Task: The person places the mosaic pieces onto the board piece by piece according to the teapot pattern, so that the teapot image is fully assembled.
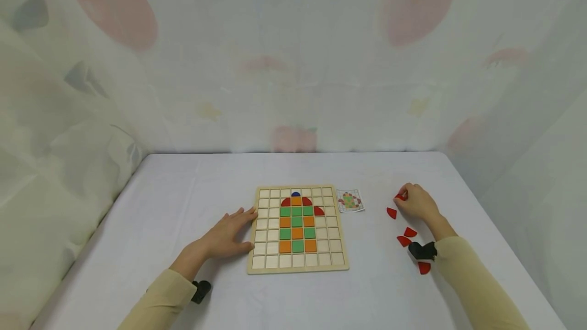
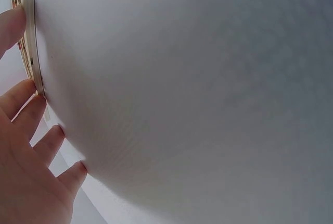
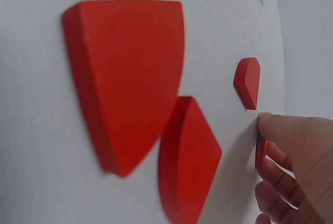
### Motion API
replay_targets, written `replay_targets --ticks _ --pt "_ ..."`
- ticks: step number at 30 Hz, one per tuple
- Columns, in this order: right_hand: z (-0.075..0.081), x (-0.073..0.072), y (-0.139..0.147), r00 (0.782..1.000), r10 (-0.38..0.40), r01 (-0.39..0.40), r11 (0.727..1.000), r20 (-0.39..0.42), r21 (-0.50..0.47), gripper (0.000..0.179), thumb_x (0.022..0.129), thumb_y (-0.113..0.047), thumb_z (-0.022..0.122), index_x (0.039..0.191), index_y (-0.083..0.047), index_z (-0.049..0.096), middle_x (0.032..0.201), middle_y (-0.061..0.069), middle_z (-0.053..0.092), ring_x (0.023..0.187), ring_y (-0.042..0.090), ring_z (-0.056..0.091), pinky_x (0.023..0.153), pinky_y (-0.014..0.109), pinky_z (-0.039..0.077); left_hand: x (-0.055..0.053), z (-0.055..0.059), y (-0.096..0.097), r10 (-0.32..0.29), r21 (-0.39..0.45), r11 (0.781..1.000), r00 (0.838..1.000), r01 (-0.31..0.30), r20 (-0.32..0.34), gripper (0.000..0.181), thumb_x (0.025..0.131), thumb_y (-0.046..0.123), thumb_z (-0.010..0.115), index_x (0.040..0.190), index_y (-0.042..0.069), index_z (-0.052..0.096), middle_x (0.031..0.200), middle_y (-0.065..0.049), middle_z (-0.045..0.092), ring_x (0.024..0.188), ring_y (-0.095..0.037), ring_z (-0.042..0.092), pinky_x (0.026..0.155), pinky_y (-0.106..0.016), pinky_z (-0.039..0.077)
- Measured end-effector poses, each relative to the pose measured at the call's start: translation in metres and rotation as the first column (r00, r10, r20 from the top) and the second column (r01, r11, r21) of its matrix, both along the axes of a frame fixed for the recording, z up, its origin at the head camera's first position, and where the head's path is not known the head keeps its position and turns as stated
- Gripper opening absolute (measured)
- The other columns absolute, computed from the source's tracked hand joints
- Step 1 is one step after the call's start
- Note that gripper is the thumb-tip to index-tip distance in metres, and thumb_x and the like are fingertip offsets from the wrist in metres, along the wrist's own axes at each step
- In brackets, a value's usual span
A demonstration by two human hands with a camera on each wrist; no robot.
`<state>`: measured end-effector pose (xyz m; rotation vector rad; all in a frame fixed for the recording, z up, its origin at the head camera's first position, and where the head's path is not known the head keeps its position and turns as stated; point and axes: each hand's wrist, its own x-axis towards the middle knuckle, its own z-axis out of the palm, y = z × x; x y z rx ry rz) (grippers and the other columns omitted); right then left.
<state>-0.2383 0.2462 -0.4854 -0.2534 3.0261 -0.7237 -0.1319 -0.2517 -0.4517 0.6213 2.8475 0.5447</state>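
In the head view, my left hand (image 1: 229,236) rests at the left edge of a wooden grid board (image 1: 266,270), fingers spread and fingertips touching its rim. Orange and green square tiles (image 1: 297,222) fill the board's middle columns, with red quarter-circle pieces near the top and side and a blue piece (image 1: 295,194) at the top. At the far right of the table, my right hand (image 1: 419,202) pinches a red quarter-circle piece (image 3: 260,151) between thumb and fingers. Another red quarter-circle piece (image 3: 248,82) lies just beyond the fingertips in the right wrist view.
A small printed pattern card (image 1: 350,201) lies against the board's right side. Several loose red pieces (image 1: 410,232) are scattered near the right forearm, one (image 1: 424,268) partly under the black wrist camera. White cloth covers the table (image 1: 206,177), and patterned curtains hang behind and beside it.
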Motion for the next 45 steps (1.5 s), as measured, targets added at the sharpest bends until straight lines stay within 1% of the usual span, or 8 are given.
replay_targets --ticks 6,11,14,19,22,31,39,45 --pt "0.003 0.002 -0.001 1.000 0.004 -0.004 1.000 -0.012 0.019 0.029 0.083 -0.021 0.063 0.098 0.004 0.057 0.085 0.015 0.055 0.077 0.028 0.052 0.070 0.043 0.048 0.000 0.000 0.000 0.005 -0.001 1.000 1.000 -0.005 -0.001 0.072 0.078 0.031 0.071 0.139 0.007 0.040 0.149 -0.009 0.032 0.136 -0.038 0.026 0.105 -0.063 0.018" --pt "0.012 0.006 -0.005 1.000 0.010 -0.010 1.000 -0.002 -0.004 0.029 0.084 -0.019 0.062 0.101 0.003 0.056 0.086 0.015 0.057 0.078 0.027 0.052 0.071 0.044 0.049 0.000 -0.001 0.000 0.007 -0.006 1.000 1.000 -0.007 -0.002 0.072 0.079 0.032 0.070 0.139 0.008 0.039 0.149 -0.008 0.031 0.136 -0.037 0.025 0.106 -0.062 0.018" --pt "0.019 0.009 -0.009 0.999 0.038 -0.039 0.999 -0.028 -0.022 0.026 0.084 -0.017 0.061 0.100 0.003 0.057 0.086 0.015 0.059 0.075 0.025 0.052 0.068 0.042 0.048 0.000 -0.002 0.000 0.007 -0.005 1.000 1.000 -0.007 0.000 0.072 0.079 0.032 0.070 0.140 0.008 0.039 0.149 -0.008 0.031 0.136 -0.037 0.025 0.106 -0.062 0.018" --pt "0.026 0.012 -0.018 0.990 0.103 -0.107 0.993 -0.094 -0.041 0.022 0.083 -0.013 0.063 0.098 0.003 0.059 0.087 0.014 0.061 0.072 0.022 0.052 0.062 0.034 0.045 -0.001 -0.002 -0.001 0.003 0.002 1.000 1.000 -0.003 0.000 0.072 0.078 0.031 0.070 0.139 0.008 0.040 0.149 -0.008 0.031 0.136 -0.037 0.025 0.105 -0.063 0.018" --pt "0.029 0.013 -0.024 0.987 0.124 -0.130 0.990 -0.103 -0.049 0.021 0.083 -0.013 0.064 0.098 0.001 0.059 0.089 0.013 0.061 0.072 0.021 0.051 0.061 0.031 0.044 -0.001 -0.002 -0.001 -0.001 -0.001 1.000 1.000 0.001 -0.005 0.072 0.078 0.031 0.070 0.139 0.007 0.040 0.149 -0.008 0.031 0.136 -0.038 0.026 0.105 -0.063 0.018" --pt "0.035 0.018 -0.047 0.974 0.185 -0.193 0.979 -0.127 -0.057 0.023 0.082 -0.013 0.066 0.102 -0.003 0.059 0.094 0.014 0.062 0.085 0.029 0.057 0.071 0.041 0.049 -0.001 -0.003 -0.002 -0.005 0.003 1.000 1.000 0.005 -0.008 0.072 0.078 0.032 0.070 0.139 0.008 0.040 0.149 -0.008 0.031 0.136 -0.038 0.026 0.105 -0.063 0.018" --pt "0.036 0.023 -0.065 0.946 0.257 -0.274 0.960 -0.195 -0.062 0.026 0.081 -0.010 0.067 0.105 -0.006 0.058 0.096 0.014 0.064 0.087 0.033 0.059 0.069 0.041 0.049 -0.001 -0.003 -0.002 -0.001 -0.001 1.000 1.000 0.001 -0.003 0.073 0.078 0.032 0.070 0.139 0.008 0.039 0.149 -0.007 0.030 0.136 -0.037 0.025 0.106 -0.063 0.018" --pt "0.037 0.023 -0.076 0.938 0.279 -0.294 0.954 -0.204 -0.047 0.028 0.081 -0.010 0.067 0.107 -0.007 0.057 0.096 0.011 0.063 0.091 0.032 0.059 0.074 0.043 0.050 0.000 -0.002 -0.001 -0.002 0.001 1.000 1.000 0.002 0.001 0.072 0.079 0.032 0.070 0.139 0.008 0.039 0.149 -0.008 0.031 0.136 -0.038 0.025 0.105 -0.063 0.018"
